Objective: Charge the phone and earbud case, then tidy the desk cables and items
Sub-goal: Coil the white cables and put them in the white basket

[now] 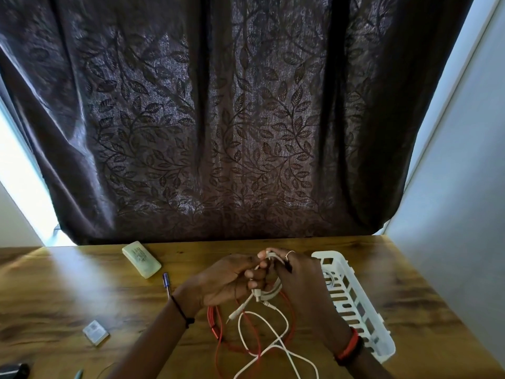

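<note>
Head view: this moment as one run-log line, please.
left hand: grips thin white cable | right hand: grips same cable | red cable: lies on wooden desk | white plastic basket: beside right hand

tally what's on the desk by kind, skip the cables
Pens: 2, blue pen and teal pen (only its tip in view)
White basket: 1
Pale flat block: 1
Small grey case: 1
Dark object, cut off at the near left edge: 1
Total: 6
</note>
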`<state>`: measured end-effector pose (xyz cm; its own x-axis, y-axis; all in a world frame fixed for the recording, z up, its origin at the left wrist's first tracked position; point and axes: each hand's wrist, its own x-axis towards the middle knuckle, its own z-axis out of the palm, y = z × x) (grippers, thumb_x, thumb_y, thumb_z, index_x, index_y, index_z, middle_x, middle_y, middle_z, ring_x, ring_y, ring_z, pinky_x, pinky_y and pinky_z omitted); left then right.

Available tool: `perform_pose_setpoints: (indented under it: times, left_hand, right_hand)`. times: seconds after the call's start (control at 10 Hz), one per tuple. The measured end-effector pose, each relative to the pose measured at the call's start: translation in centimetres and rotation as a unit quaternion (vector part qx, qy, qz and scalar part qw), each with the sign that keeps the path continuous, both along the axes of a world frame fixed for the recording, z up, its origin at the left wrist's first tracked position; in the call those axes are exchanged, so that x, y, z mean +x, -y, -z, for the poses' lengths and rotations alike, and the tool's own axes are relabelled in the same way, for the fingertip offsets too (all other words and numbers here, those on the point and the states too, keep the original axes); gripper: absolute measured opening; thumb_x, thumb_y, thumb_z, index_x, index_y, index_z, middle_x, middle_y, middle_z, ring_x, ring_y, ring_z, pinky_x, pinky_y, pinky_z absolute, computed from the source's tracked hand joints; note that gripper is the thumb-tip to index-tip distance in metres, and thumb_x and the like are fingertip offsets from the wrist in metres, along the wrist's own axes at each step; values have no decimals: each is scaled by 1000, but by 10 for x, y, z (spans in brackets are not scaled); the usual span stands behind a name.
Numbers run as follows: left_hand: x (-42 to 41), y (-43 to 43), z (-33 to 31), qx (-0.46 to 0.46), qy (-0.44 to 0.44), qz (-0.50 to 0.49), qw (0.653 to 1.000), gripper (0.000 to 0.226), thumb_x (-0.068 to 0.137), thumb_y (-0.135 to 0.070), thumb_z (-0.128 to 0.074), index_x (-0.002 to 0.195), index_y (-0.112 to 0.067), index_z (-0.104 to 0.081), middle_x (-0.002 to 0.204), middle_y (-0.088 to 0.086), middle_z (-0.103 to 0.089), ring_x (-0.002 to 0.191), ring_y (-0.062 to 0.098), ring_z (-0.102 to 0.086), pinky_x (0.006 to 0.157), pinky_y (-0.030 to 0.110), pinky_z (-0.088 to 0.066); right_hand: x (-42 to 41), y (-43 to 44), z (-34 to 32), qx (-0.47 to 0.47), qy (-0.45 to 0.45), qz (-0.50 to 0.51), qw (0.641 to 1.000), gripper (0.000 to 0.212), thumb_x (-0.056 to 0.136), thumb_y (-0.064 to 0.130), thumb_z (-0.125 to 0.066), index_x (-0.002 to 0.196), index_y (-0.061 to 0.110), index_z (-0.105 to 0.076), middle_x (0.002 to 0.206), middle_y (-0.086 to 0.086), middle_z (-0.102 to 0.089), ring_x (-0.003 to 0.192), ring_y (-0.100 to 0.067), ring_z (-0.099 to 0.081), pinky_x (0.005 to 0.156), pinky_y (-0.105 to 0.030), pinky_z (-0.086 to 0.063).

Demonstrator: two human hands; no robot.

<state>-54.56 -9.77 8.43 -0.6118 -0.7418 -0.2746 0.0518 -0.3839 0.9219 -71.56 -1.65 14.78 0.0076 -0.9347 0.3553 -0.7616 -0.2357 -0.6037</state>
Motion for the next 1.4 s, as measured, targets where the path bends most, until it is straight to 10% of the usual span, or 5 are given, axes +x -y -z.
perform_pose_setpoints:
  times: [0.4,0.7,0.9,1.1,1.4]
  left_hand:
    - [15,-3,-21,10,-11,0,1000,24,93,-26,-54,101,-4,-55,66,-6,-62,70,12,-58,77,32,-45]
    - [-1,-25,-81,-34,-114,59,991,22,89,-23,-52,76,-12,-66,57,-7,-47,57,5,-50,61,17,-48]
    - [-17,-13,-67,-20,-118,-28,992,17,85,-22,-55,84,-7,-63,60,-4,-47,54,3,-48,59,15,-48]
    - [-21,-8,-52,-38,-104,-44,993,25,90,-22,-51,95,1,-59,58,-5,-50,55,5,-52,62,17,-49]
    - [-6,-12,-34,-163,12,-50,985,25,84,-30,-57,91,-10,-71,59,-6,-56,58,7,-56,60,19,-49]
  right_hand:
    - [-15,4,-18,129,250,-33,959,35,74,26,-77,104,34,-61,86,8,-72,81,-3,-69,73,-22,-55]
    - [-27,8,-18,223,599,-271,720,69,61,11,-83,123,11,-53,103,-24,-67,93,-28,-67,77,-30,-56]
    - [-21,23,-14,63,326,-114,936,35,73,24,-75,102,31,-58,87,1,-74,80,-9,-69,71,-25,-51]
    - [-17,20,26,-313,-175,-5,933,24,84,24,-54,107,23,-60,101,0,-54,87,-15,-47,67,-28,-44]
    - [-18,6,10,-37,15,-105,994,21,90,19,-54,106,23,-68,100,14,-69,94,9,-56,81,2,-36]
